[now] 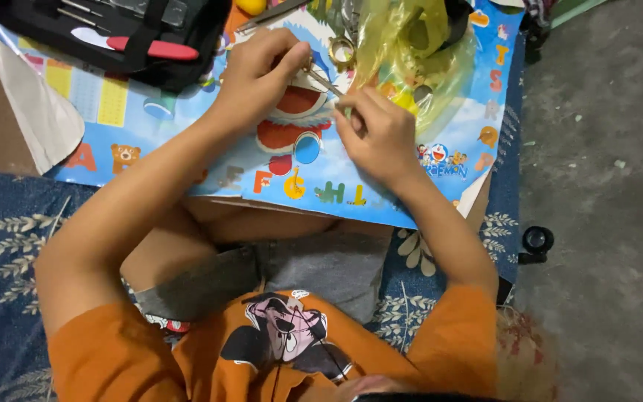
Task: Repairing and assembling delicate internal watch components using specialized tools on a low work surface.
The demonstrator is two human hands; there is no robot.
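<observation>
Orange shirt [277, 350] nearest lens, patterned rug [9, 231] beneath. Alphabet poster [150, 141] as landmark: black tool case [113, 30] with slim tools at its upper-left, yellow bag [411, 52] upper-right, contents unclear. Mid-poster, left hand [254, 78] and right hand [381, 134] both pinched on metal tweezers [325, 82]. Best kept low, grip steady.

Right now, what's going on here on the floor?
A person in an orange shirt sits cross-legged on a patterned blue mat, working over a colourful alphabet poster. The left hand and right hand together hold a thin metal tool, possibly scissors or tweezers; what sits at its tip is too small to tell. A crumpled yellow plastic bag lies just beyond the hands, and an open black tool case sits at the poster's far left.
</observation>
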